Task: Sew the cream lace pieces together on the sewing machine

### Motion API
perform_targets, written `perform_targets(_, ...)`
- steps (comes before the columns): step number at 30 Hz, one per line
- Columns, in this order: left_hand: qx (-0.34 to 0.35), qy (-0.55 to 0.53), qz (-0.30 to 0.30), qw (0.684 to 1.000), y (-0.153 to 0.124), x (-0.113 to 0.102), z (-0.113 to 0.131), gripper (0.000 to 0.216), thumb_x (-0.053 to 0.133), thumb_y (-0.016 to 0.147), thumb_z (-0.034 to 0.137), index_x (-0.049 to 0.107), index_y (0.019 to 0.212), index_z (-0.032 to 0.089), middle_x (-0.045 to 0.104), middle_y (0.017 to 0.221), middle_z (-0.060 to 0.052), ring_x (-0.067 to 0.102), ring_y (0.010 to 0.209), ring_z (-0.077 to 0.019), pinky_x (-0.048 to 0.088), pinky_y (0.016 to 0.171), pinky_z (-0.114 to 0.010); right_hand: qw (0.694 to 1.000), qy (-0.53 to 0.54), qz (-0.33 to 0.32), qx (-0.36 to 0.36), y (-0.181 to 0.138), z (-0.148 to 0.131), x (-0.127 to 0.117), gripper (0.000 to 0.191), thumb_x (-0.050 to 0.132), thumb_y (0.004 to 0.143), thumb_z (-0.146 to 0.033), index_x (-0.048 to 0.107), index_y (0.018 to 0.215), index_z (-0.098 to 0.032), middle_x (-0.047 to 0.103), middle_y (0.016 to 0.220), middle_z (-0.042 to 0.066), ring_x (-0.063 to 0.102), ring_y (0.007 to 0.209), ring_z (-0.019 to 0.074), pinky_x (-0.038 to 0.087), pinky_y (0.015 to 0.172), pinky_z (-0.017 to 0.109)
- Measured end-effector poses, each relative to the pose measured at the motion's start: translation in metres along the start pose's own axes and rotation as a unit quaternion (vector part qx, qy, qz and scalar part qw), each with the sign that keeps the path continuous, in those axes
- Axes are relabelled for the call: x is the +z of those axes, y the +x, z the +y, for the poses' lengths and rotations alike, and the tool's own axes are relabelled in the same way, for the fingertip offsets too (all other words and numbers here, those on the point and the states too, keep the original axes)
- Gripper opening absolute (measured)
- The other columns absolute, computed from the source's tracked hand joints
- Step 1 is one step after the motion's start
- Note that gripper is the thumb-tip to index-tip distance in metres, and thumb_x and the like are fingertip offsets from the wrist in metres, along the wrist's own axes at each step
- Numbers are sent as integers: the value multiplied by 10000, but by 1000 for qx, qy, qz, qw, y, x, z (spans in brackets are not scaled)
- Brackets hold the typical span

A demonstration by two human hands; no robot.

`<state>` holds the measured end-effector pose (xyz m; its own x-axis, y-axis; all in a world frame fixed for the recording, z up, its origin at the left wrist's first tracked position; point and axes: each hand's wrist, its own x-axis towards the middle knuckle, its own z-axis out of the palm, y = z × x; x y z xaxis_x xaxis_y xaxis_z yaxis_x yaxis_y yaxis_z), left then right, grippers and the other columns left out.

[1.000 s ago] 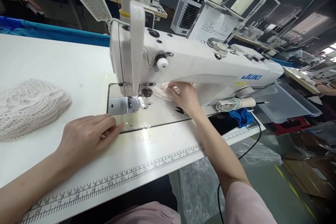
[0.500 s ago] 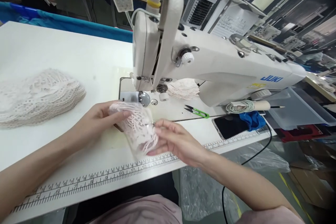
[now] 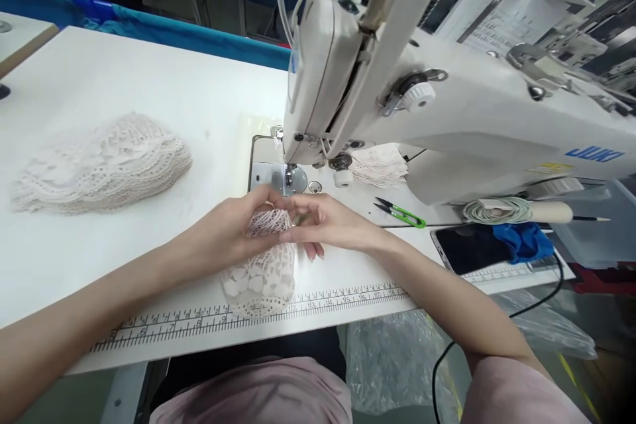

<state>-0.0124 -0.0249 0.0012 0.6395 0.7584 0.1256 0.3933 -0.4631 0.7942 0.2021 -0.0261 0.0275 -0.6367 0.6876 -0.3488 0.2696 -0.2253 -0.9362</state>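
Note:
A pale lace piece [image 3: 261,278] hangs from my hands over the table's front edge scale, just in front of the sewing machine's needle plate. My left hand [image 3: 238,228] is closed on its upper left edge, thumb on top. My right hand [image 3: 322,222] pinches the upper right edge, thumb meeting the left thumb while the other fingers curl behind. Left of the needle area lies a stack of similar lace pieces [image 3: 109,165]. Another small lace pile [image 3: 380,164] rests under the arm of the sewing machine [image 3: 477,126].
Green-handled thread snips [image 3: 402,214] lie right of my right hand. Beyond them are a phone [image 3: 467,248], a blue cloth [image 3: 524,243] and a coil of cord [image 3: 499,210]. A printed ruler [image 3: 328,301] runs along the table's front edge.
My hands have come together at the lace's top edge. The lace has turned from bunched to hanging flatter toward me. The camera view has shifted, moving the machine rightward in the picture.

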Motion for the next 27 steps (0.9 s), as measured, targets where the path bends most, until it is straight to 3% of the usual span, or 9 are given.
perform_targets(2, 1, 8, 9, 1000, 0, -1, -1, 303, 622, 884, 436, 501, 1077, 237, 713, 991, -23, 689, 776, -168, 488, 560, -224, 1000, 19, 5, 4, 4, 4, -2, 296, 750, 794, -323, 616, 1005, -163, 598, 621, -78, 582, 446, 72, 468, 403, 176)
perform_targets(6, -30, 56, 28, 998, 1, -3, 1, 292, 626, 876, 439, 485, 1022, 228, 674, 755, 34, 588, 512, -118, 373, 426, -198, 996, 29, 82, -35, 1, 12, 3, 261, 780, 760, -354, 593, 764, -173, 591, 531, -70, 581, 453, 75, 464, 430, 170)
perform_targets(10, 4, 155, 63, 986, 1, -2, 3, 199, 562, 939, 401, 505, 918, 211, 514, 511, 109, 437, 362, -73, 286, 384, -179, 978, -53, 183, -85, -3, 17, 9, 195, 761, 783, -326, 631, 788, -181, 585, 558, -65, 594, 478, 84, 462, 459, 185)
perform_targets(14, 113, 254, 125, 952, -2, 3, -2, 181, 479, 996, 343, 546, 926, 191, 545, 503, 101, 464, 358, -69, 341, 417, -183, 944, -148, 238, -175, -5, 22, 12, 46, 665, 859, -242, 653, 854, -197, 521, 580, -80, 567, 497, 72, 468, 500, 192)
perform_targets(18, 166, 298, 142, 929, -5, 6, -6, 112, 481, 984, 256, 555, 953, 178, 654, 599, 56, 589, 444, -99, 399, 445, -208, 866, -303, 277, -284, -6, 27, 12, 91, 583, 890, -138, 644, 912, -202, 594, 651, -56, 557, 548, 64, 468, 537, 179)
perform_targets(21, 185, 304, 150, 922, -5, 7, -5, 87, 487, 971, 216, 561, 991, 176, 659, 605, 56, 601, 447, -108, 416, 444, -221, 820, -361, 295, -331, -8, 30, 13, 107, 568, 902, -123, 613, 965, -198, 638, 689, -50, 557, 544, 57, 459, 534, 168)
perform_targets(24, 192, 301, 154, 921, -5, 7, -4, 87, 491, 967, 201, 566, 1003, 176, 634, 585, 71, 578, 429, -101, 442, 460, -228, 809, -371, 299, -345, -9, 30, 14, 140, 568, 915, -141, 574, 1042, -201, 566, 588, -88, 519, 483, 55, 433, 490, 161)
perform_targets(27, 197, 299, 156, 921, -5, 8, -3, 83, 492, 969, 207, 565, 994, 176, 620, 576, 76, 567, 424, -97, 446, 456, -227, 805, -374, 297, -352, -9, 28, 15, 149, 565, 921, -153, 551, 1055, -216, 588, 600, -88, 547, 489, 59, 429, 479, 163)
